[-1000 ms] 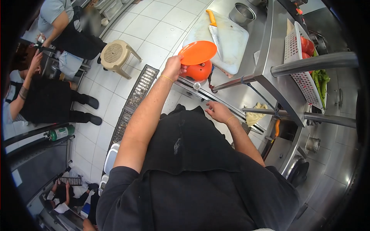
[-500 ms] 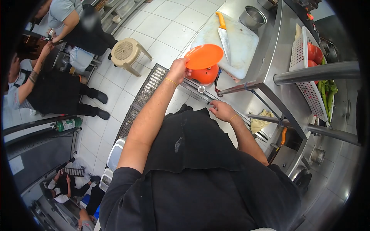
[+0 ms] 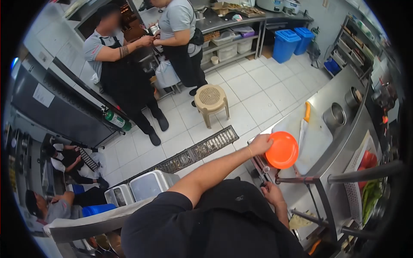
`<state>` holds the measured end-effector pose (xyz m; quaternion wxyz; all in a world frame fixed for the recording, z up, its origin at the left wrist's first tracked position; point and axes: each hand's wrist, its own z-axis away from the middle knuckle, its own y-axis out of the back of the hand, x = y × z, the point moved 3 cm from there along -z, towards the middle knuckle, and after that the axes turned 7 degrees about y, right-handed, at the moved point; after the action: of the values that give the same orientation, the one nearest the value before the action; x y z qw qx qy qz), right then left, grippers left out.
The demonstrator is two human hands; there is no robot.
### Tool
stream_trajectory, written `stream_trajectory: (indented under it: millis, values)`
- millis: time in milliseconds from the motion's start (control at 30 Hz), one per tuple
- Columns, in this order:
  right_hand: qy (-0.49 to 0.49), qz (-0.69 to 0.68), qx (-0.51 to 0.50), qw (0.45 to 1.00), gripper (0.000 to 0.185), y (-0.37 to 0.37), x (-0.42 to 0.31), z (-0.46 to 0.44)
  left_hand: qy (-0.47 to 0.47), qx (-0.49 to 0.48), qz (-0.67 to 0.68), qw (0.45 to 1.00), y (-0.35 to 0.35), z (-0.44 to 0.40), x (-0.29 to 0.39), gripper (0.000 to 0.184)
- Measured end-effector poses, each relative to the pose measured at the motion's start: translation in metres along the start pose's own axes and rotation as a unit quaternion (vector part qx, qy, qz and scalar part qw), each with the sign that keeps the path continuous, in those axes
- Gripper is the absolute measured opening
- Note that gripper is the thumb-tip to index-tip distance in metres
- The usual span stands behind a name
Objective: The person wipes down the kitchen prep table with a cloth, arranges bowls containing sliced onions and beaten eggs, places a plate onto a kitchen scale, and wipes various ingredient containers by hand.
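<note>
My left hand grips the rim of a round orange plate, its fingers closed at the plate's left edge. The plate is over the near side of the metal counter, beside a white cutting board. On that board lies a knife with an orange handle. My right hand is low by the counter's front edge, below the plate, with fingers curled around a small dark thing that I cannot make out. A small round clear thing is between the plate and my right hand.
A beige stool stands on the tiles beyond a floor drain grate. Metal pots and a white basket of red and green vegetables are on the counter. Two co-workers stand ahead; others are at lower left.
My view has swung up and left, showing more of the room. The plate now shows its round face more fully, and the red round thing seen beneath it is hidden.
</note>
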<state>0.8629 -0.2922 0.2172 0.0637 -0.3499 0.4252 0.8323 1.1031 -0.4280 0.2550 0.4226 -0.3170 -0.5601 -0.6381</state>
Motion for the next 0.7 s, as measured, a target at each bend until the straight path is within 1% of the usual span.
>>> stream_trajectory:
  millis: [33, 100, 200, 233, 333, 367, 400, 433, 467, 533, 600, 633, 667, 700]
  values:
    - [-0.006, 0.002, -0.013, 1.000, 0.040, 0.001, -0.003, 0.000, 0.006, -0.008, -0.004, 1.000, -0.002, -0.001, 0.001, 0.038]
    - [-0.007, 0.009, -0.028, 1.000, 0.042, 0.009, -0.017, -0.003, -0.012, 0.007, -0.010, 1.000, -0.004, -0.003, -0.003, 0.038]
    - [0.026, 0.047, -0.054, 0.997, 0.044, 0.016, -0.033, -0.011, -0.028, 0.010, 0.007, 1.000, -0.004, -0.002, -0.008, 0.043]
    - [0.034, 0.029, -0.059, 0.997, 0.044, 0.018, -0.043, -0.014, -0.030, 0.007, 0.019, 0.999, -0.002, -0.001, -0.008, 0.044]
    - [0.055, -0.027, -0.076, 0.995, 0.045, 0.026, -0.078, -0.025, 0.049, -0.024, 0.100, 0.993, 0.013, 0.001, -0.016, 0.051]
    - [0.062, -0.046, -0.081, 0.994, 0.045, 0.027, -0.091, -0.029, 0.076, -0.053, 0.147, 0.985, 0.027, 0.007, -0.016, 0.053]
    - [0.069, -0.065, -0.084, 0.992, 0.045, 0.027, -0.103, -0.035, 0.090, -0.043, 0.170, 0.980, 0.037, 0.005, -0.030, 0.053]
    - [0.109, -0.063, -0.085, 0.988, 0.042, 0.028, -0.116, -0.042, 0.102, -0.034, 0.194, 0.975, 0.044, 0.001, -0.052, 0.052]
    - [0.100, -0.082, -0.083, 0.988, 0.042, 0.027, -0.124, -0.050, 0.115, -0.025, 0.218, 0.969, 0.051, -0.002, -0.075, 0.052]
    - [0.083, -0.121, -0.078, 0.986, 0.041, 0.025, -0.141, -0.068, 0.177, 0.001, 0.182, 0.967, 0.083, 0.007, -0.120, 0.050]
    - [0.083, -0.151, -0.084, 0.981, 0.041, 0.021, -0.161, -0.088, 0.202, 0.015, 0.112, 0.973, 0.108, 0.009, -0.208, 0.052]
    - [0.082, -0.168, -0.087, 0.979, 0.041, 0.018, -0.171, -0.100, 0.193, 0.040, 0.021, 0.980, 0.118, 0.009, -0.274, 0.052]
    - [0.080, -0.177, -0.091, 0.977, 0.041, 0.013, -0.179, -0.115, 0.181, 0.063, -0.071, 0.979, 0.133, 0.015, -0.324, 0.051]
    - [0.077, -0.187, -0.096, 0.975, 0.040, 0.008, -0.186, -0.131, 0.255, 0.051, -0.080, 0.962, 0.157, 0.034, -0.345, 0.051]
